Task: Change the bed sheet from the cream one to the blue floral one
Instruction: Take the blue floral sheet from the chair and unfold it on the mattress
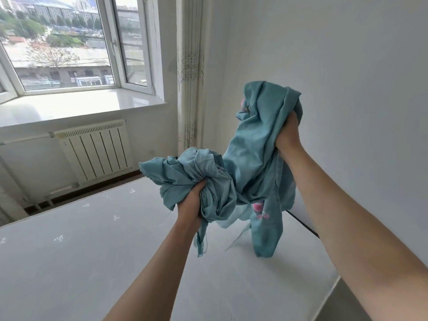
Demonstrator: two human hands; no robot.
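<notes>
The blue floral sheet (pixel 252 158) is a teal cloth with pink flowers, bunched up and held in the air above the bed. My left hand (pixel 191 206) grips a crumpled wad of it low at the centre. Higher and to the right, my right hand (pixel 287 135) clutches another gathered part, with cloth hanging down from it to the mattress. The bed (pixel 92 251) below has a pale whitish surface with small faint prints. No cream sheet can be told apart from this surface.
A white radiator (pixel 96 151) stands under the wide window sill (pixel 76 105) beyond the bed's far edge. A pale curtain (pixel 190 72) hangs in the corner. A white wall (pixel 347 77) runs along the bed's right side, with a dark gap (pixel 303 223) beside it.
</notes>
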